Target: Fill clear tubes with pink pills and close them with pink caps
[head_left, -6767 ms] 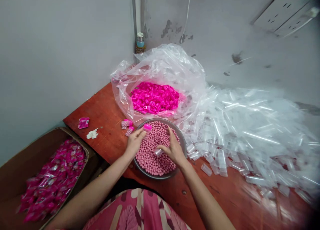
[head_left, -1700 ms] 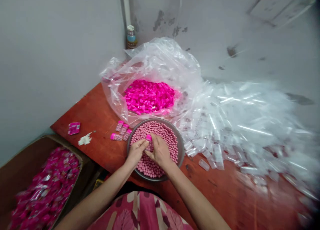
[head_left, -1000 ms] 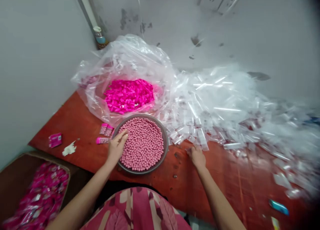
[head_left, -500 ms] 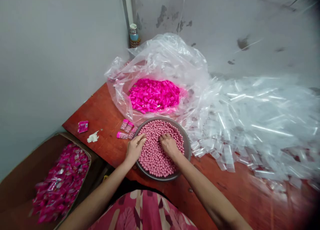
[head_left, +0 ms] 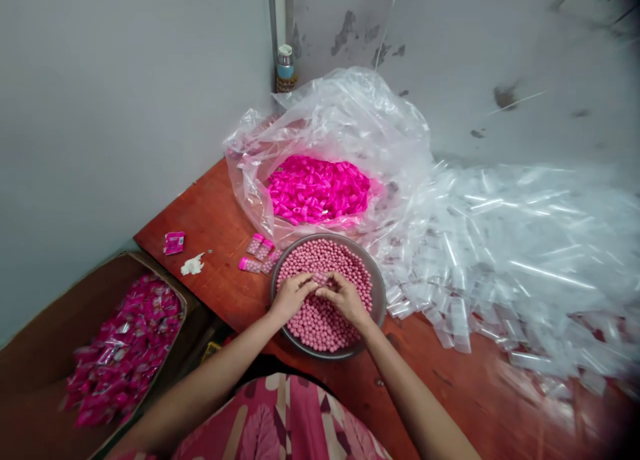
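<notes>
In the head view, the likeliest trouble looks to be a spill: the small clear tube (head_left: 321,279), with pink showing in it, is pinched over the middle of the bowl (head_left: 379,315), seemingly on its side, and I cannot make out a bright cap on it. If one end is open, a tilt or a slip of the fingertips could let its contents out, though the loose pink beads (head_left: 324,335) underneath would probably catch most of them. Too hard a squeeze on the smooth wall might also shoot it out of the grip. A wrist knocking the bowl could push it against the capped tubes (head_left: 251,265) lying just beside its left rim and set them rolling on the worktop (head_left: 425,377).

The left hand (head_left: 291,296) is nearly closed, thumb and fingers brought together at the tube's left end. The right hand (head_left: 347,301) is a little more open, fingers curved, its thumb and fingertips gripping from the right. The two meet at the tube, and the fingers cover part of it, so I cannot tell how full it is. Beyond the bowl, bright pink caps (head_left: 320,190) sit in an open plastic bag (head_left: 363,113); to the right spreads a heap of clear tubes (head_left: 483,267)
</notes>
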Demonstrator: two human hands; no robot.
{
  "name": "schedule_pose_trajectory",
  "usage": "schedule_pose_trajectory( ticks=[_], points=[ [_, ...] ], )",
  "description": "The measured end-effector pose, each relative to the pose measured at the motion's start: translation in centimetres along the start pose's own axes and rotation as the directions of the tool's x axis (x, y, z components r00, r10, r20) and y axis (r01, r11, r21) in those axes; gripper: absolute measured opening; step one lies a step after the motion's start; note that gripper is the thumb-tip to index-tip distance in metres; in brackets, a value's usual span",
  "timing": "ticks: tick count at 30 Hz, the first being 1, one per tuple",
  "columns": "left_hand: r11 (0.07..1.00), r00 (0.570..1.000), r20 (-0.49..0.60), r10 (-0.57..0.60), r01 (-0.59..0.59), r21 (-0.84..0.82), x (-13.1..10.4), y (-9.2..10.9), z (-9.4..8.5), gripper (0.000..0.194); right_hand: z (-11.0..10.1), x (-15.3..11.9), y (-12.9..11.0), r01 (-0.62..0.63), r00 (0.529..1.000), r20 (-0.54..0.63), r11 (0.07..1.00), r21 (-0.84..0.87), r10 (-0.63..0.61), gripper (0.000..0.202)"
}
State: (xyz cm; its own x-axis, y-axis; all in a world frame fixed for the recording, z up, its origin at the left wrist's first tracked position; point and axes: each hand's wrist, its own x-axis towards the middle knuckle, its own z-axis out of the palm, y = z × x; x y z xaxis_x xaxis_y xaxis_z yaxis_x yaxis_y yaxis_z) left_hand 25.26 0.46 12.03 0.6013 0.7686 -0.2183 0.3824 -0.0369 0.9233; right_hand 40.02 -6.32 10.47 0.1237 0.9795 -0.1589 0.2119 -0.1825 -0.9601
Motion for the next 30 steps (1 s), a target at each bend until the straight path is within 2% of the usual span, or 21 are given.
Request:
schedule_pose_trajectory(
  ticks=[2, 4, 8, 12, 15, 17, 18, 20, 22, 25, 30],
  points=[
    [1.0, 1.0, 0.014, 0.02, -0.019, -0.018, 0.1, 0.5, 0.0, 0.03, -1.1, -0.5, -0.8, 0.034, 0.999, -0.009, 0.997, -0.076, -0.035, 0.034],
    [0.999, 0.998, 0.049, 0.048, -0.047, -0.028, 0.3, 0.8, -0.1, 0.031, -2.3, -0.8, -1.6, 0.133, 0.991, 0.019, 0.973, -0.191, -0.132, 0.041],
    [0.992, 0.982, 0.149, 0.118, -0.109, -0.066, 0.6, 1.4, -0.3, 0.03, -3.9, -1.2, -3.0, 0.347, 0.938, 0.147, 0.868, -0.356, -0.315, 0.03],
    [0.985, 0.974, 0.183, 0.134, -0.11, -0.135, 0.5, 1.5, 0.0, 0.029, -3.6, -1.2, -3.5, 0.359, 0.931, 0.195, 0.863, -0.355, -0.307, 0.025],
    [0.981, 0.986, 0.148, 0.076, -0.047, -0.19, 0.4, 1.1, -0.3, 0.029, -3.4, -0.2, -3.4, 0.279, 0.952, 0.197, 0.927, -0.251, -0.234, 0.03],
    [0.974, 0.996, 0.08, 0.028, -0.009, -0.228, 0.4, 0.7, -0.9, 0.03, -3.6, 1.6, -3.1, 0.193, 0.979, 0.103, 0.96, -0.201, -0.176, 0.038],
    [0.968, 0.999, 0.052, 0.007, 0.006, -0.25, 0.4, 0.5, -1.3, 0.031, -3.9, 2.9, -2.8, 0.154, 0.988, 0.031, 0.959, -0.236, -0.151, 0.038],
    [0.952, 0.999, 0.027, -0.032, 0.039, -0.305, 0.4, 0.1, -2.1, 0.032, -4.4, 6.1, -2.3, 0.084, 0.985, -0.102, 0.91, -0.407, -0.137, 0.028],
    [0.93, 0.997, 0.023, -0.068, 0.072, -0.36, 0.5, -0.2, -2.8, 0.033, -4.7, 9.8, -1.9, 0.026, 0.977, -0.161, 0.82, -0.571, -0.143, 0.023],
    [0.895, 0.992, 0.014, -0.129, 0.123, -0.429, 0.6, -0.6, -3.3, 0.035, -3.7, 15.2, -1.5, 0.039, 0.983, -0.111, 0.757, -0.653, -0.147, 0.021],
    [0.86, 0.98, -0.019, -0.2, 0.166, -0.483, 0.9, -1.5, -3.6, 0.034, 0.2, 21.5, -1.3, 0.124, 0.987, 0.022, 0.669, -0.733, -0.159, 0.021]
  ],
)
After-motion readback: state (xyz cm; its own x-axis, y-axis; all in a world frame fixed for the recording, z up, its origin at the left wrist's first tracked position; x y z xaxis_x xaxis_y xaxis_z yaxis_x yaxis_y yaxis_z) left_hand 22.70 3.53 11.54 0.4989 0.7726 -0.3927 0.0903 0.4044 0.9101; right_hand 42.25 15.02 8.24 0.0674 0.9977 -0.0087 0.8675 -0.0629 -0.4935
